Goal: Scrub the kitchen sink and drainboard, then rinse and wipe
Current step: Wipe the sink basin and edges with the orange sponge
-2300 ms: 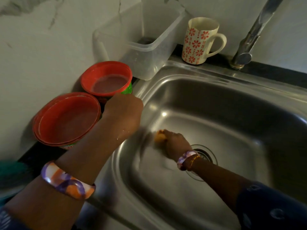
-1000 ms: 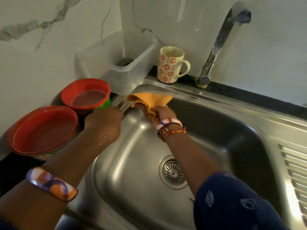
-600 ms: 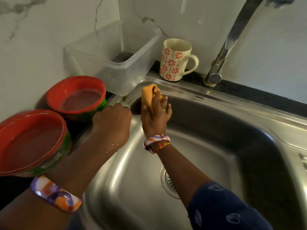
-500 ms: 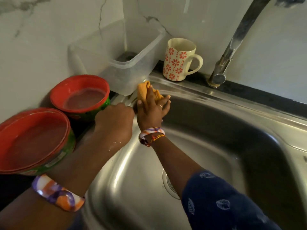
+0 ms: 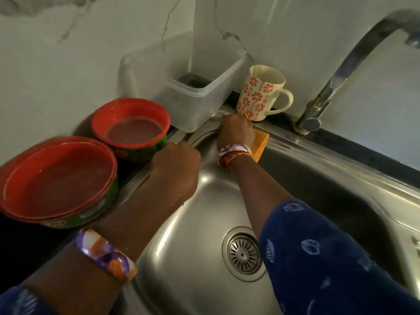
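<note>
The steel sink (image 5: 197, 223) fills the middle of the view, with its round drain (image 5: 242, 253) at the bottom. My right hand (image 5: 235, 131) holds an orange cloth (image 5: 260, 144) and presses it on the sink's back left rim, just below the mug. Most of the cloth is hidden under the hand. My left hand (image 5: 176, 165) grips the sink's left rim with curled fingers. Ribs of the drainboard (image 5: 414, 241) show at the right edge.
Two red bowls with green sides, one larger (image 5: 56, 178) and one smaller (image 5: 131, 126), stand left of the sink. A clear plastic tub (image 5: 186, 87) sits in the back corner. A floral mug (image 5: 261, 94) stands behind the rim. The tap (image 5: 329, 87) rises at the back right.
My right hand has carried the orange cloth from the basin floor up the left wall to the back left rim by the mug. My left hand has stayed on the left rim.
</note>
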A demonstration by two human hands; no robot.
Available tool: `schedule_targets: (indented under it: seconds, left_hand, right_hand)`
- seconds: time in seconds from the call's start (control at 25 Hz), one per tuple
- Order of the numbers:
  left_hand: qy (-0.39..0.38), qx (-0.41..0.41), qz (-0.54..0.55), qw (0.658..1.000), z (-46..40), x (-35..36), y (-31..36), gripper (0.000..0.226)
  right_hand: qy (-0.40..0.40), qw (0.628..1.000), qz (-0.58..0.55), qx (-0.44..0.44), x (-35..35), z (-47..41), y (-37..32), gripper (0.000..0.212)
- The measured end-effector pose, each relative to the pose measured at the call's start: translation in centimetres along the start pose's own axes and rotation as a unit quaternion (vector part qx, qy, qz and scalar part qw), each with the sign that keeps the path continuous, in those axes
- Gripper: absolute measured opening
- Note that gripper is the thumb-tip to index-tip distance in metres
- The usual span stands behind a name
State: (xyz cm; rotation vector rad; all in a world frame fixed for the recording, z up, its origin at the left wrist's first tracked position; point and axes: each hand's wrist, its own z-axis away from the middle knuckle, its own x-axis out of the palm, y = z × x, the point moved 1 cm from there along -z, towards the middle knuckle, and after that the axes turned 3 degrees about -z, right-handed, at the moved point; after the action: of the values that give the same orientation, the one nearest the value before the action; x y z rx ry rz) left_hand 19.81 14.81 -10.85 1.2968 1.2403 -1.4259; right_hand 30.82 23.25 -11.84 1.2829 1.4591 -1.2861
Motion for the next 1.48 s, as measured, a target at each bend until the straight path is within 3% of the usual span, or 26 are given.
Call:
schedule_targets:
  seconds: [0.08, 0.2, 0.28, 0.32, 0.4, 0.48, 0.56, 0.64, 0.68, 0.72, 0.76, 0.88, 1.0, 1.16, 1.28, 1.32, 1.4, 1.44, 1.48]
  left_hand:
    - [0.000, 0.003, -0.003, 1.000, 0.0, 0.1, 0.0, 0.031]
    - [-0.003, 0.009, 0.001, 1.000, 0.3, 0.3, 0.1, 0.033]
    - [-0.007, 0.006, 0.013, 1.000, 0.4, 0.4, -0.1, 0.034]
    - [-0.007, 0.005, 0.023, 1.000, 0.5, 0.4, -0.3, 0.034]
    - [-0.003, 0.005, 0.045, 0.999, 0.5, 0.3, -0.9, 0.033]
    - [-0.005, 0.005, 0.061, 0.998, 0.7, 0.1, -1.4, 0.035]
    - [-0.013, 0.012, 0.067, 0.998, 0.8, 0.0, -1.7, 0.041]
    - [-0.011, 0.018, 0.074, 0.997, 0.6, 0.1, -1.9, 0.043]
    - [-0.009, 0.022, 0.075, 0.997, 0.5, 0.1, -1.9, 0.043]
    - [-0.007, 0.027, 0.072, 0.997, 0.4, 0.2, -1.9, 0.041]
    - [-0.007, 0.031, 0.068, 0.997, 0.4, 0.3, -1.9, 0.040]
    - [-0.018, 0.024, 0.077, 0.997, 0.5, 0.5, -1.9, 0.043]
    - [-0.014, 0.033, 0.082, 0.996, 0.3, 0.5, -2.2, 0.046]
    - [-0.003, 0.003, 0.115, 0.993, 1.7, 0.6, -2.0, 0.043]
    - [0.043, -0.048, 0.140, 0.988, 2.6, -0.6, -2.2, 0.030]
    - [0.048, -0.049, 0.145, 0.987, 2.8, -1.2, -2.1, 0.024]
    - [0.033, -0.038, 0.146, 0.988, 2.8, -1.8, -2.3, 0.013]
    - [0.021, -0.036, 0.139, 0.989, 2.8, -1.8, -2.3, 0.015]
    - [0.006, -0.034, 0.125, 0.992, 2.7, -1.5, -2.2, 0.019]
  right_hand:
    - [-0.081, 0.989, -0.121, 0.038, 0.7, -0.6, -0.7, 0.032]
    - [0.037, 0.933, -0.337, 0.121, 1.2, -1.1, -1.0, 0.032]
    - [0.042, 0.930, -0.351, 0.104, 0.8, -0.6, -0.9, 0.033]
    - [0.014, 0.932, -0.354, 0.077, 0.5, -0.5, -0.5, 0.029]
    - [-0.124, 0.915, -0.384, 0.013, -0.4, 0.0, 0.8, 0.015]
    - [-0.222, 0.897, -0.382, 0.023, -1.0, 0.9, 2.6, 0.028]
    - [-0.117, 0.895, -0.416, 0.106, -0.7, 1.7, 4.4, 0.034]
    - [0.063, 0.844, -0.507, 0.162, -0.7, 2.4, 5.0, 0.026]
    - [0.126, 0.813, -0.542, 0.174, -0.6, 2.2, 4.8, 0.026]
    - [0.146, 0.808, -0.544, 0.175, -0.4, 1.9, 4.3, 0.030]
    - [0.132, 0.830, -0.515, 0.167, 0.1, 1.5, 3.6, 0.036]
    - [0.048, 0.954, -0.283, 0.087, 2.6, 0.9, 1.9, 0.031]
    - [-0.023, 0.967, -0.236, 0.088, 3.9, 0.5, 1.0, 0.038]
    - [-0.059, 0.963, -0.261, -0.005, 4.9, 1.3, 0.1, 0.045]
    - [0.031, 0.916, -0.397, -0.055, 5.3, 3.9, -0.8, 0.034]
    - [0.003, 0.879, -0.475, -0.044, 5.0, 5.3, -0.9, 0.033]
    - [-0.133, 0.806, -0.576, -0.032, 5.1, 7.7, -1.0, 0.037]
    - [-0.202, 0.783, -0.588, -0.022, 5.4, 8.7, -0.8, 0.033]
    - [-0.260, 0.783, -0.564, -0.024, 5.4, 9.7, -0.3, 0.032]
